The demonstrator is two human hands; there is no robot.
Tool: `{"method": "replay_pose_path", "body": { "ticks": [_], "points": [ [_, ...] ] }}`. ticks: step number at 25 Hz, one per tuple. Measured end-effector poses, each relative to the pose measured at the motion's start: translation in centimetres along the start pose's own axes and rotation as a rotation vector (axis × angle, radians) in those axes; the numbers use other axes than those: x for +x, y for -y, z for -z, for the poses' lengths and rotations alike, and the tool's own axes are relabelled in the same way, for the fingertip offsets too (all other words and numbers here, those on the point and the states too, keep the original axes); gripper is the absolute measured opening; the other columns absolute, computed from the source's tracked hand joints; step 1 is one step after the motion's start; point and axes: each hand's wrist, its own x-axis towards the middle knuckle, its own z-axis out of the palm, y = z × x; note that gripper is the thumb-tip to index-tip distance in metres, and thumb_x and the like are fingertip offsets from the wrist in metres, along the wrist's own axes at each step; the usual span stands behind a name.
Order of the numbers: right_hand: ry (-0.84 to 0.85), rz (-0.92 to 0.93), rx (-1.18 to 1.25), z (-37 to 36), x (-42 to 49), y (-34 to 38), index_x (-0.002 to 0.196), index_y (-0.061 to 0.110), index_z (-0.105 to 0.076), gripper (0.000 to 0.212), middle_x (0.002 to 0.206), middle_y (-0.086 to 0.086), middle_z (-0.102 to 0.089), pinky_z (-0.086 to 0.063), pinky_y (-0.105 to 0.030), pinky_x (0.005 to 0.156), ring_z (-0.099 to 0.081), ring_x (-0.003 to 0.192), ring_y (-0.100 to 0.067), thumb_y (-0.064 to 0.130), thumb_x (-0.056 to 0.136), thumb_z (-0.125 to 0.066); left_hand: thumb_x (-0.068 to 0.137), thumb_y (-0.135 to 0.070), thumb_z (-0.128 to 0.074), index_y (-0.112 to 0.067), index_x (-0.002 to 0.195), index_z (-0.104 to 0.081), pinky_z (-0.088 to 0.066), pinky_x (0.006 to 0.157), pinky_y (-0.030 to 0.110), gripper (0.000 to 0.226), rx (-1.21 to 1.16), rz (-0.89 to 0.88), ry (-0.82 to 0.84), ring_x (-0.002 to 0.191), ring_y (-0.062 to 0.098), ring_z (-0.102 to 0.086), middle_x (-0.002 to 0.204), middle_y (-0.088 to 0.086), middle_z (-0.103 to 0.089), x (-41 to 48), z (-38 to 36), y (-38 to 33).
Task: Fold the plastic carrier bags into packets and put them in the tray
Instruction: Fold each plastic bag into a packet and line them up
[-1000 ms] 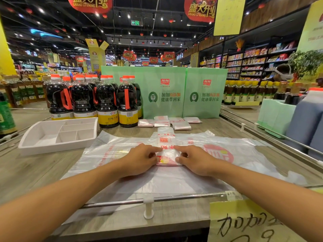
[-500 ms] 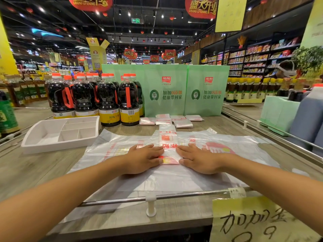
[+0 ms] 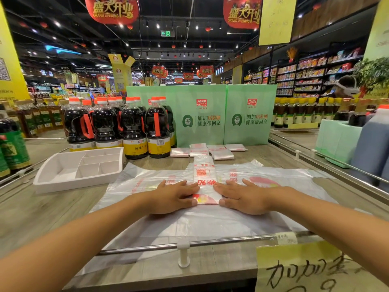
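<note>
On the wood-grain counter (image 3: 42,211), mid-scene: a narrow folded strip of clear plastic carrier bag with red print (image 3: 205,175). Its long axis runs near to far. The near end lies between the two hands; the far end points toward the green cartons. The strip lies flat on a spread sheet of clear plastic carrier bags (image 3: 189,224), whose long side runs left to right across the counter.

Person's left hand (image 3: 174,197): palm down on the sheet just left of the strip, fingertips touching its left edge. Grip spread, fingers straight, pinching nothing.

Person's right hand (image 3: 245,197): same on the right side, palm down, fingertips at the strip's right edge. Grip likewise flat and spread.

White plastic tray with divided compartments (image 3: 63,182): far left, just beside the sheet's far-left corner.

Small folded plastic packets (image 3: 223,153): a row beyond the strip's far end, at the foot of tall pale green cartons (image 3: 202,127). Dark sauce bottles with orange caps (image 3: 132,127) stand left of the cartons, behind the tray.

Metal rail (image 3: 221,241) crosses above the sheet's near edge. Yellow handwritten paper sign (image 3: 305,268) at near right.
</note>
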Motion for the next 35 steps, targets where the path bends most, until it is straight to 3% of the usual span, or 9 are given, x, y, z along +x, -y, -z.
{"method": "replay_pose_path", "body": {
  "ticks": [6,9,11,14,18,21,25,29,35],
  "points": [
    [-0.2,0.047,0.079,-0.3,-0.9,0.4,0.16,0.038,-0.023,0.068,0.168,0.009,-0.019,-0.012,-0.037,0.126,-0.015,0.155,-0.014,0.067,0.1,-0.037,0.094,-0.061,-0.06,-0.037,0.153,-0.042,-0.019,0.121,0.033,0.066,-0.118,-0.065,-0.191,0.149,0.005,-0.027,0.16,-0.018,-0.035,-0.4,-0.6,0.6],
    [-0.347,0.105,0.148,0.0,-1.4,0.9,0.132,0.037,-0.057,0.04,0.125,0.01,-0.067,-0.045,-0.036,0.091,-0.059,0.108,-0.007,0.059,0.103,-0.041,0.088,-0.054,-0.072,-0.034,0.144,-0.056,-0.037,0.112,0.026,0.061,-0.238,-0.102,-0.286,0.13,0.001,-0.051,0.144,-0.016,-0.057,-0.6,-0.5,0.7],
    [-0.453,0.113,0.222,0.2,-1.4,1.3,0.138,0.036,-0.055,0.04,0.101,0.018,-0.071,-0.044,-0.033,0.08,-0.06,0.091,-0.002,0.054,0.105,-0.041,0.091,-0.044,-0.073,-0.032,0.136,-0.062,-0.047,0.106,0.031,0.048,-0.284,-0.138,-0.349,0.117,-0.003,-0.06,0.13,-0.016,-0.066,-0.6,-0.3,0.6],
    [-0.564,0.114,0.376,0.0,-0.8,0.9,0.15,0.036,-0.044,0.046,0.098,0.012,-0.077,-0.051,-0.034,0.088,-0.068,0.093,-0.007,0.044,0.105,-0.05,0.096,-0.028,-0.07,-0.029,0.129,-0.067,-0.055,0.096,0.037,0.033,-0.376,-0.144,-0.416,0.103,-0.001,-0.068,0.116,-0.016,-0.073,-0.6,0.0,0.6],
    [-0.561,0.11,0.641,-0.3,-0.1,0.3,0.154,0.035,-0.04,0.057,0.051,0.009,-0.053,-0.041,-0.024,0.053,-0.043,0.049,-0.007,0.025,0.102,-0.062,0.096,-0.027,-0.07,-0.034,0.145,-0.051,-0.057,0.088,0.032,0.053,-0.493,-0.106,-0.414,0.088,0.002,-0.072,0.095,-0.009,-0.078,-0.6,-0.1,0.2],
    [-0.525,0.11,0.782,-0.4,0.3,0.1,0.151,0.043,-0.039,0.064,0.053,0.008,-0.051,-0.038,-0.023,0.053,-0.038,0.052,-0.011,0.02,0.098,-0.068,0.094,-0.028,-0.073,-0.04,0.151,-0.04,-0.051,0.072,0.023,0.067,-0.586,-0.089,-0.353,0.073,0.005,-0.066,0.084,-0.001,-0.078,-0.8,0.1,0.0],
    [-0.495,0.095,0.744,-0.8,1.0,0.2,0.143,0.04,-0.054,0.05,0.061,0.005,-0.054,-0.039,-0.029,0.059,-0.041,0.056,-0.012,0.019,0.099,-0.066,0.095,-0.024,-0.072,-0.031,0.151,-0.046,-0.053,0.089,0.028,0.063,-0.616,-0.077,-0.353,0.086,0.012,-0.072,0.088,-0.001,-0.078,-0.3,-0.2,0.0],
    [-0.484,0.045,0.625,-1.0,1.2,0.5,0.141,0.032,-0.057,0.044,0.072,0.006,-0.064,-0.044,-0.017,0.059,-0.054,0.055,-0.003,0.017,0.101,-0.058,0.097,-0.03,-0.069,-0.029,0.149,-0.05,-0.048,0.083,0.025,0.056,-0.389,-0.041,-0.385,0.08,0.004,-0.062,0.082,-0.01,-0.069,0.3,-0.6,0.0],
    [-0.454,0.017,0.357,-1.0,0.9,0.5,0.147,0.029,-0.053,0.049,0.098,0.005,-0.064,-0.048,-0.037,0.093,-0.058,0.097,-0.016,0.042,0.1,-0.059,0.096,-0.064,-0.045,-0.033,0.153,-0.043,-0.03,0.113,0.044,0.064,-0.075,0.002,-0.291,0.134,0.018,-0.037,0.143,-0.008,-0.047,0.3,-0.7,0.3]
  ]
}}
